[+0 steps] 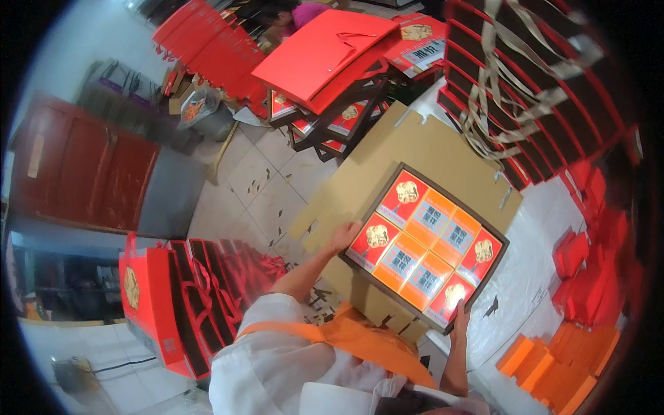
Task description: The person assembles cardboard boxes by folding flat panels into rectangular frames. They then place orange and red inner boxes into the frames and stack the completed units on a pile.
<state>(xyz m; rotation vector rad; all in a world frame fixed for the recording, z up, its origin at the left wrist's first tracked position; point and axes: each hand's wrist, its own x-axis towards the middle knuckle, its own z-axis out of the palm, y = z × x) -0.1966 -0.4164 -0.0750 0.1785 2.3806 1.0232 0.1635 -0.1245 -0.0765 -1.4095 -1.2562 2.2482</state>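
Note:
A shallow dark-rimmed tray (503, 257) lies at a slant over a cardboard sheet, between my two hands. Filling it are several small boxes: red ones with a gold figure (377, 236) toward the corners and orange ones (434, 215) in the middle. At the tray's left corner my left hand (344, 236) grips the edge, its fingers partly hidden. My right hand (459, 322) holds the near right corner, with its thumb side along the rim. Whether the tray rests on the cardboard (366, 166) or is lifted off it, I cannot tell.
Red gift bags with ribbon handles stand left (155, 297) and far right (553, 104). A large red box (328, 55) tops stacked trays at the back. Red boxes (591, 270) and orange boxes (560, 366) lie right. Another person (311, 14) is partly visible behind.

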